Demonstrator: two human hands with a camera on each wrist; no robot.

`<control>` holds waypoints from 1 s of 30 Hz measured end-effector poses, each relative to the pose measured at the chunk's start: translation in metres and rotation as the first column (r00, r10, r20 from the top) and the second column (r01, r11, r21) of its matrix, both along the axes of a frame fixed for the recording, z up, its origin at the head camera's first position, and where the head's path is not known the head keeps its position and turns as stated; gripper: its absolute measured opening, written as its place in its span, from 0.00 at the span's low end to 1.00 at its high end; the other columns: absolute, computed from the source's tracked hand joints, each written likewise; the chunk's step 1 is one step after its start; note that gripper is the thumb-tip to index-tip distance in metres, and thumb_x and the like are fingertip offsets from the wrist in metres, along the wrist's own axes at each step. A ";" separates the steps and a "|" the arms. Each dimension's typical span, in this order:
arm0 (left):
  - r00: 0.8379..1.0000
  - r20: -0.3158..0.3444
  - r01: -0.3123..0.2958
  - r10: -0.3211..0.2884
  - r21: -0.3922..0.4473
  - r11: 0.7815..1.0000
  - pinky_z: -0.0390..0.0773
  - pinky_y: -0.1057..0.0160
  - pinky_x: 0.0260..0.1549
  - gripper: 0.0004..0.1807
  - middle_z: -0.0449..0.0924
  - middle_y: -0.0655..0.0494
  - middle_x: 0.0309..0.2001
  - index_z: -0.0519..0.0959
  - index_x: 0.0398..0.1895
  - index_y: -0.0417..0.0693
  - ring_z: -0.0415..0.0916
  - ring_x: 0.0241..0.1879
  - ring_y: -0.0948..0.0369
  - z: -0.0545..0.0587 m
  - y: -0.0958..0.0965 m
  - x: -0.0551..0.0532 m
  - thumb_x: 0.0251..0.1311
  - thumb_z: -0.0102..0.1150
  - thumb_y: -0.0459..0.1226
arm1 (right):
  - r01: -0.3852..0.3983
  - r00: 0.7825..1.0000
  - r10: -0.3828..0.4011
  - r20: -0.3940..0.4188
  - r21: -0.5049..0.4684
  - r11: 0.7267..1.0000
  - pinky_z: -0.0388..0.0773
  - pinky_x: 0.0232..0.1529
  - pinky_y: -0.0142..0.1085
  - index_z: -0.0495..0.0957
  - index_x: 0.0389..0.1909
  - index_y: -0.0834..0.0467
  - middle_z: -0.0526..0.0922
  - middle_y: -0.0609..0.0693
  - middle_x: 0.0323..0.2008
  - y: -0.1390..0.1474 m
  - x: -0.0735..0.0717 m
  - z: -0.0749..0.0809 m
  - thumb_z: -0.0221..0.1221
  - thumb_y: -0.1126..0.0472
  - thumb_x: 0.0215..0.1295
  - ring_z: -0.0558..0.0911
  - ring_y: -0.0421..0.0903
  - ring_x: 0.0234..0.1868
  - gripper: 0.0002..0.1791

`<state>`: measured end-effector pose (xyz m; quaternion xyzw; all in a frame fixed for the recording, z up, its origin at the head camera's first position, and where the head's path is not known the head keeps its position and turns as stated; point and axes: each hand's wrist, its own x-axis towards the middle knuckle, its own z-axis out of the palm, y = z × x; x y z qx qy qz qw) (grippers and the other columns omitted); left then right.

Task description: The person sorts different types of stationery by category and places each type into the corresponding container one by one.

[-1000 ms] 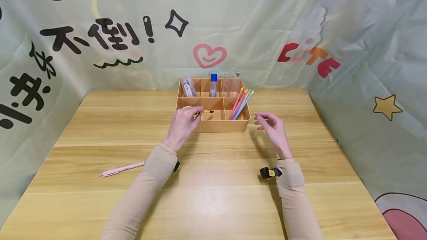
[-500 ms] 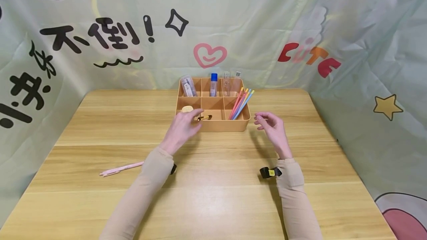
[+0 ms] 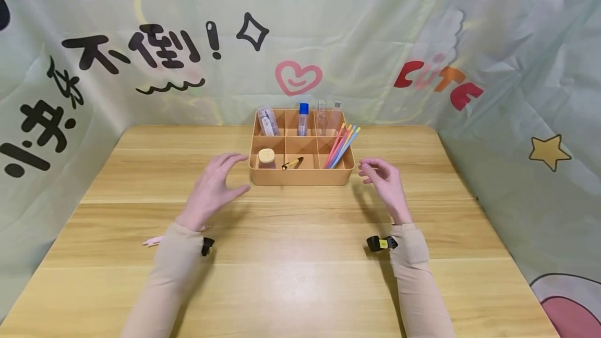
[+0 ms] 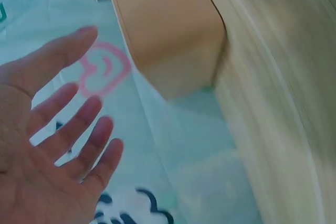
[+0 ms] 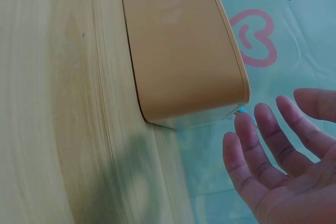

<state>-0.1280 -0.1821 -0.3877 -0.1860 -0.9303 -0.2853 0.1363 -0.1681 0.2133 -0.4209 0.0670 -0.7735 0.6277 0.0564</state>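
A tan organizer with several compartments (image 3: pixel 300 177) stands at the back of the table. In its front middle compartment a small yellow-and-black pen (image 3: pixel 293 163) leans at a slant. My left hand (image 3: pixel 212 186), holding nothing, is left of the organizer with thumb and fingers spread apart. The left wrist view also shows this bare palm (image 4: pixel 47 156) beside the organizer's blurred outer wall. My right hand (image 3: pixel 382 181) hovers off the organizer's right front corner, its fingers loosely bent around nothing. A pink pen (image 3: pixel 153 241) lies on the table, partly hidden by my left forearm.
Other compartments hold a cream-lidded jar (image 3: pixel 266 157), bright pink, yellow and blue sticks (image 3: pixel 341 147), a blue-capped tube (image 3: pixel 303 119), a clear case (image 3: pixel 268 121) and a clear ruler-like piece (image 3: pixel 322 119). A printed cloth (image 3: pixel 357 40) hangs behind the wooden table (image 3: pixel 300 275).
My left hand has let go of the yellow-and-black pen, which dropped into the front middle compartment, and has drawn back left, uncovering the jar. My right hand has stayed in place.
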 end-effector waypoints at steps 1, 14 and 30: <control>1.000 0.015 -0.006 0.006 -0.014 1.000 0.69 0.39 0.66 0.37 0.75 0.41 0.64 0.74 0.65 0.42 0.69 0.66 0.42 0.000 -0.006 0.002 0.49 0.77 0.36 | 0.001 1.000 -0.001 0.001 0.000 1.000 0.83 0.41 0.29 0.74 0.57 0.74 0.83 0.28 0.38 0.000 0.000 0.000 0.54 0.61 0.76 0.84 0.35 0.40 0.20; 0.961 0.272 -0.016 0.048 -0.117 0.993 0.77 0.44 0.48 0.25 0.82 0.46 0.52 0.80 0.52 0.43 0.76 0.51 0.46 -0.008 -0.077 0.028 0.53 0.76 0.42 | -0.009 1.000 0.009 0.012 -0.001 1.000 0.84 0.42 0.32 0.73 0.57 0.75 0.85 0.36 0.39 0.000 0.000 0.000 0.55 0.62 0.75 0.84 0.35 0.39 0.21; 0.823 0.567 0.096 -0.034 -0.079 0.992 0.79 0.58 0.41 0.20 0.82 0.51 0.37 0.83 0.40 0.41 0.77 0.38 0.57 -0.011 -0.113 0.038 0.43 0.80 0.37 | -0.006 1.000 0.006 0.017 0.008 1.000 0.83 0.41 0.30 0.74 0.57 0.74 0.85 0.42 0.41 0.000 0.000 0.000 0.55 0.61 0.75 0.84 0.36 0.40 0.20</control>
